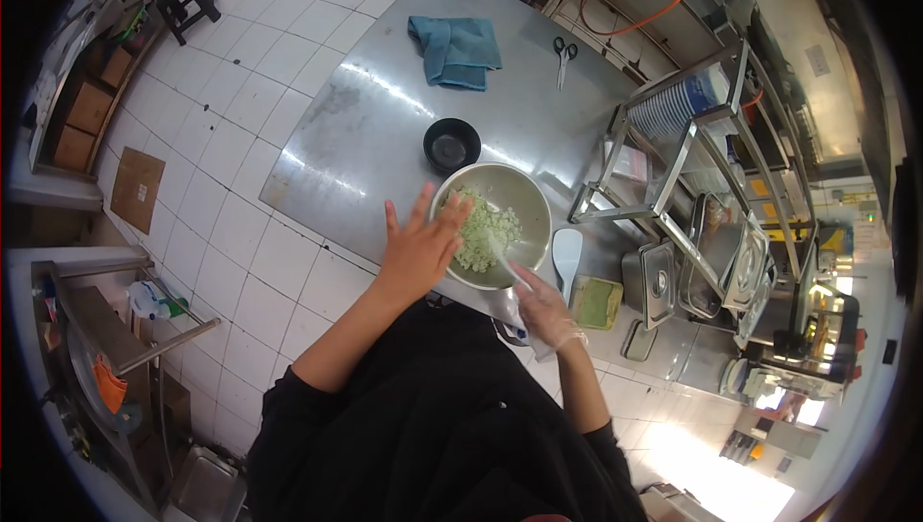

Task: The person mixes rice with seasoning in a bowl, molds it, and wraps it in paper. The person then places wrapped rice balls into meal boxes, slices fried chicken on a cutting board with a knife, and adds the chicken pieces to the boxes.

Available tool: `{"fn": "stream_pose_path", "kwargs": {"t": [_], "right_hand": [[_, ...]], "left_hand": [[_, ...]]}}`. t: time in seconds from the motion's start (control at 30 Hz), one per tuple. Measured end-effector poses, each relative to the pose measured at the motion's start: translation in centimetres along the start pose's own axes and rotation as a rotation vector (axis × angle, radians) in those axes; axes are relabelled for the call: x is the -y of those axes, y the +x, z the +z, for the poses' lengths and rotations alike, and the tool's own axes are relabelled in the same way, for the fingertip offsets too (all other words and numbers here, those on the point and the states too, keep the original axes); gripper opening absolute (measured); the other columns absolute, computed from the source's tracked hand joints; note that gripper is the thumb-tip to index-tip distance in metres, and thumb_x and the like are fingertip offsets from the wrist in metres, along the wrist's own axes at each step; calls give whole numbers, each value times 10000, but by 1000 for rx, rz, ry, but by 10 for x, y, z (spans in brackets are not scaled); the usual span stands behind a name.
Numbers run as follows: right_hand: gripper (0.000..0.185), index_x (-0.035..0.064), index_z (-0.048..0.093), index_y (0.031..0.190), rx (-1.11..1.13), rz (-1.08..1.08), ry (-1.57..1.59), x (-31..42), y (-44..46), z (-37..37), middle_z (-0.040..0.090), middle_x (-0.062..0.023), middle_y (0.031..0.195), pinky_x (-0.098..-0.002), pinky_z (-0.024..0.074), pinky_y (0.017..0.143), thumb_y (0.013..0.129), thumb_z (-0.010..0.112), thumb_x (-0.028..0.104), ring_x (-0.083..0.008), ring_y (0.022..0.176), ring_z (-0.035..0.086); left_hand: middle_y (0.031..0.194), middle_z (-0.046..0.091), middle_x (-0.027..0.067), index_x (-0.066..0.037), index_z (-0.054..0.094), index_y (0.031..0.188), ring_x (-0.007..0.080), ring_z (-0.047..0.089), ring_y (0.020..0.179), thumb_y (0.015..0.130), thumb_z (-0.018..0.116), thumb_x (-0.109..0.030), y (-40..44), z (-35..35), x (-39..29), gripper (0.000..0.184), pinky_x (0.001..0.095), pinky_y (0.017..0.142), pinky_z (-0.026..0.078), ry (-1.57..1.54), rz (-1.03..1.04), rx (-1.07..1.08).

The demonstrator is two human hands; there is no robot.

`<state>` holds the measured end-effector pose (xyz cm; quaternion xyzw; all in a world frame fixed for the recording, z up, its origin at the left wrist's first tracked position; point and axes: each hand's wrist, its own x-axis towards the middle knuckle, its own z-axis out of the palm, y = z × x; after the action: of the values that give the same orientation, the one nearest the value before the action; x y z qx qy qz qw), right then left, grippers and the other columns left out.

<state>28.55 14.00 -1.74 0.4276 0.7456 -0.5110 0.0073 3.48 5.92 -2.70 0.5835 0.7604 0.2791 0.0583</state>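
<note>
Metal bowl (530, 203) is set near the edge of the steel table (332, 128); chopped pale-green pieces (486, 234) are held inside, heaped mostly away from the far right wall. Left hand (419, 248) bare, fingers spread wide, held over the bowl's left side; whether the pieces are touched cannot be told. Right hand (546, 314) covered by a clear glove, closed around a pale utensil (500, 256), whose far end is dipped among the pieces. Black bowl (452, 150) is seen just beyond the metal one. To the right, a white paddle (566, 251) is laid beside a green-filled rectangular container (597, 304). Farther off, a blue cloth (458, 53) and scissors (563, 62) are placed well apart.
</note>
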Motion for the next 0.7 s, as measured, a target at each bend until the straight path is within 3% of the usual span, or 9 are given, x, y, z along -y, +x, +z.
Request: {"fn": "stream_pose_path", "kwargs": {"t": [0.07, 0.13, 0.2, 0.27, 0.3, 0.37, 0.5, 0.53, 0.7], "right_hand": [[482, 198, 465, 1386, 84, 259, 604, 8, -10, -7, 569, -60, 645, -259, 426, 456, 947, 542, 383, -158, 505, 534], [485, 182, 447, 1393, -71, 335, 1249, 10, -21, -3, 366, 18, 521, -191, 264, 371, 954, 533, 371, -83, 396, 347], [494, 143, 419, 1402, 97, 79, 1400, -19, -24, 4, 578, -86, 686, -255, 439, 475, 967, 494, 366, -162, 532, 527], [489, 145, 382, 1424, -704, -293, -265, 26, -19, 22, 644, -191, 1073, -348, 529, 733, 980, 445, 341, -275, 856, 648], [458, 136, 393, 1418, -446, -8, -52, 21, -26, 32, 493, -203, 1363, -386, 453, 953, 985, 416, 285, -330, 1167, 558], [427, 98, 421, 1399, -319, -45, -210, 17, -18, 38, 526, -216, 1317, -400, 465, 935, 993, 396, 225, -348, 1145, 573], [408, 134, 439, 1393, -521, -176, -127, 32, -28, 37, 566, -226, 1257, -424, 468, 927, 987, 426, 165, -382, 1119, 578], [424, 163, 445, 1392, -127, 181, -424, 23, -11, 38, 580, -222, 1235, -398, 481, 914, 969, 442, 127, -364, 1129, 580], [352, 225, 539, 1302, -419, -114, -158, 53, -4, 17, 641, -198, 1099, -455, 497, 841, 965, 453, 168, -394, 1002, 615]], "left_hand": [[1508, 352, -16, -143, 314, 1473, 359, 188, 1414, 955, 470, -227, -10, 8, -1, 548, 693, 1044, -68, -7, 104, 221], [1488, 376, 38, -134, 288, 1480, 363, 201, 1407, 950, 485, -212, -17, 14, 4, 571, 674, 1061, -39, 120, 123, 137], [1469, 400, 93, -124, 263, 1487, 367, 214, 1400, 945, 500, -197, -17, 19, 4, 596, 654, 1077, -10, 242, 155, 62], [1280, 542, 150, -82, 325, 1438, 328, 400, 1293, 951, 513, -128, -16, 24, -2, 524, 575, 1067, 237, -406, -178, -294], [1280, 542, 150, -82, 325, 1438, 328, 400, 1293, 951, 513, -128, -18, 28, 1, 524, 575, 1067, 237, -408, -171, -289], [1007, 576, 84, -45, 393, 1353, 216, 589, 1023, 953, 526, -89, -21, 39, 13, 423, 374, 827, 529, -1045, -626, 24], [897, 519, 26, -11, 416, 1292, 124, 625, 752, 954, 523, -88, -22, 46, 21, 363, 253, 479, 587, -1280, -535, 19], [897, 519, 26, -11, 416, 1292, 124, 625, 752, 954, 523, -88, -19, 42, 22, 363, 253, 479, 587, -1274, -518, 23], [920, 474, 18, -22, 421, 1272, 120, 625, 659, 960, 494, -73, -20, 45, 19, 324, 250, 473, 577, -1285, -561, 68]]}}
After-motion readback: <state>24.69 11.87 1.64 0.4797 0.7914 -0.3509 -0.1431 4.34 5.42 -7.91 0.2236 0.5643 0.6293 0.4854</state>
